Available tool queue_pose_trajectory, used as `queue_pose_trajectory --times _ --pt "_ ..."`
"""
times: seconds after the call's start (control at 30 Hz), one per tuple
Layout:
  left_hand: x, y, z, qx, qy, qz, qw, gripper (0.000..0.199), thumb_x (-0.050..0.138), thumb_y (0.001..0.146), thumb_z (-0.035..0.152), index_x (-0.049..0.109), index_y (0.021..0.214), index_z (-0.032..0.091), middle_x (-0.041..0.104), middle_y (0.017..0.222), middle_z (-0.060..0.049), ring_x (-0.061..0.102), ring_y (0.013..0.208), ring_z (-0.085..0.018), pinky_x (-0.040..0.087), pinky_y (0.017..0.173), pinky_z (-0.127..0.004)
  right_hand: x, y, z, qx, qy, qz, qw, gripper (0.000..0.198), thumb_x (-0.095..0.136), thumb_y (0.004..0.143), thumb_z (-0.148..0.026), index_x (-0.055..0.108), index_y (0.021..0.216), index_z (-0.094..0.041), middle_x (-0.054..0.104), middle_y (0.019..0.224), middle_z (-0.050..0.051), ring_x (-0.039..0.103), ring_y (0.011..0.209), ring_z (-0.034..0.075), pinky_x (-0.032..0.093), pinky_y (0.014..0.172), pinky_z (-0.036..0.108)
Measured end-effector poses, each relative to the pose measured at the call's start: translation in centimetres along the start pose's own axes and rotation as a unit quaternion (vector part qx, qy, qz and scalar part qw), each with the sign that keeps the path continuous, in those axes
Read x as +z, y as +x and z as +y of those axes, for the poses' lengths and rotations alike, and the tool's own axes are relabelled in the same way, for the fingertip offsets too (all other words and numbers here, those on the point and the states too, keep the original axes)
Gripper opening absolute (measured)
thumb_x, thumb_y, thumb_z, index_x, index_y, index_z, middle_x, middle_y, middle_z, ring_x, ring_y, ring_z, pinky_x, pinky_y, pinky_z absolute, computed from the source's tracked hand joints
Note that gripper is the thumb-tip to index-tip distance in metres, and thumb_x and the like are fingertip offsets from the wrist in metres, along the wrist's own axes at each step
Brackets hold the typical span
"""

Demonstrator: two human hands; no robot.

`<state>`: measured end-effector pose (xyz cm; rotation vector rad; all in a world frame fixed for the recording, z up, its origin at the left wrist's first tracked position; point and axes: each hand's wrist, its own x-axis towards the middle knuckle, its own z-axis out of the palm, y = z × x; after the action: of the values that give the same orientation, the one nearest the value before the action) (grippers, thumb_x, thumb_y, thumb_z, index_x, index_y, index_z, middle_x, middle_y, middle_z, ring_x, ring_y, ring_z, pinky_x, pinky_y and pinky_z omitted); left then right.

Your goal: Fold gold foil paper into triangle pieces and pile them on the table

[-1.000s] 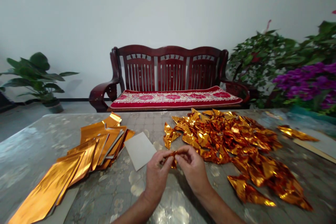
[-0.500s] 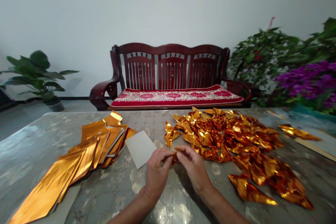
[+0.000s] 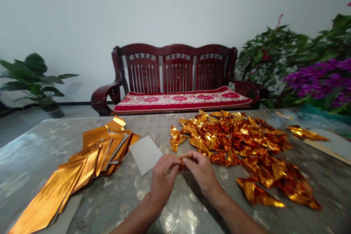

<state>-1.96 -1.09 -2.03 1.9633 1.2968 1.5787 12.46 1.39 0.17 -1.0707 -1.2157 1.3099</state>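
Note:
Both hands meet over the middle of the table, fingertips nearly touching. My left hand [image 3: 165,173] pinches one side of a small piece of gold foil paper [image 3: 181,164], and my right hand [image 3: 201,173] pinches its other side. Most of that piece is hidden behind the fingers. Beyond and to the right lies a heap of folded gold foil pieces [image 3: 236,139], with pointed ends. To the left, flat gold foil sheets [image 3: 79,168] lie fanned out in an overlapping row. A pale blank sheet [image 3: 145,154] rests just left of my left hand.
The table [image 3: 117,204] has a glossy patterned cover. At its right edge lie a lone folded foil piece [image 3: 307,133], a pale board [image 3: 329,150] and clear plastic. Behind stand a wooden bench [image 3: 175,69] with a red runner, a potted plant [image 3: 38,80] and purple flowers [image 3: 320,84].
The view has shifted slightly, so the surroundings sit a little further left. Both hands stay together at the small foil piece, with only slight finger movement.

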Motion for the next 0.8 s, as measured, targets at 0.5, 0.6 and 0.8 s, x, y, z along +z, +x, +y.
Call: queue_pose_trajectory --times 0.5,0.6,0.8 --pt "-0.2 0.5 -0.3 -0.023 0.050 -0.005 0.998 0.008 0.062 0.091 0.022 0.070 0.092 0.021 0.072 0.088 -0.003 0.066 0.083 -0.017 0.051 0.076 -0.028 0.3 0.1 -0.3 -0.050 -0.041 0.001 0.998 0.024 0.073 0.072 -0.040 0.073 0.077 -0.017 0.072 0.070 0.004 0.068 0.066 0.020 0.057 0.066 0.032" --pt "-0.5 0.6 -0.4 0.019 0.119 -0.005 0.993 0.008 0.063 0.092 0.024 0.070 0.094 0.022 0.074 0.088 -0.003 0.065 0.083 -0.018 0.049 0.078 -0.031 0.4 0.2 0.1 -0.053 -0.027 0.006 0.998 0.025 0.074 0.072 -0.042 0.072 0.078 -0.018 0.072 0.070 0.004 0.067 0.064 0.020 0.057 0.064 0.032" --pt "-1.2 0.9 -0.1 0.077 0.239 -0.018 0.968 0.011 0.062 0.093 0.026 0.069 0.086 0.022 0.072 0.080 -0.003 0.063 0.077 -0.020 0.041 0.073 -0.033 0.1 0.3 0.6 -0.128 -0.159 0.005 0.979 0.012 0.064 0.080 -0.029 0.072 0.085 -0.020 0.073 0.076 0.003 0.066 0.070 0.019 0.053 0.067 0.030"
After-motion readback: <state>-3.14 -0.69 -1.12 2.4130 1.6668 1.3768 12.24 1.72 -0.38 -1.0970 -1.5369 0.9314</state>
